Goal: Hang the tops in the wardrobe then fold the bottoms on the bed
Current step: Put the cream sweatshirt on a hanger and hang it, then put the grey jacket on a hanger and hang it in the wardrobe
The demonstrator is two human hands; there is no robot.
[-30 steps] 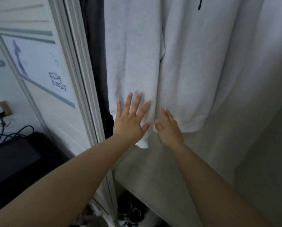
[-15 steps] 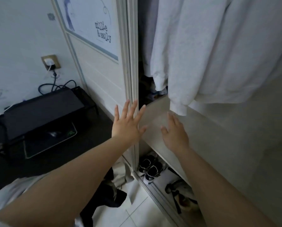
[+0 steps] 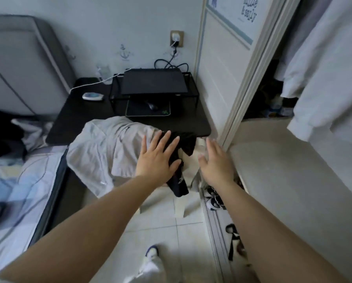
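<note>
A heap of clothes lies over the edge of a black side table point(image 3: 73, 123): a light grey garment point(image 3: 107, 148) and a dark garment point(image 3: 178, 180) that hangs down toward the floor. My left hand point(image 3: 157, 158) reaches out with fingers spread, just over the dark garment, holding nothing. My right hand point(image 3: 217, 162) is stretched forward beside it, fingers straight, also empty. A pale grey top point(image 3: 324, 82) hangs in the open wardrobe at the right. The bed point(image 3: 13, 186) with patterned bedding is at the left.
A black laptop stand point(image 3: 152, 82) with cables sits on the side table. The wardrobe's sliding door frame point(image 3: 250, 78) stands just right of my right hand. Shoes point(image 3: 216, 199) lie at the wardrobe's bottom. White tiled floor point(image 3: 171, 231) below me.
My view has swung left and down from the hanging grey top to the clothes heap on the side table. Both hands left the top and now reach toward the heap.
</note>
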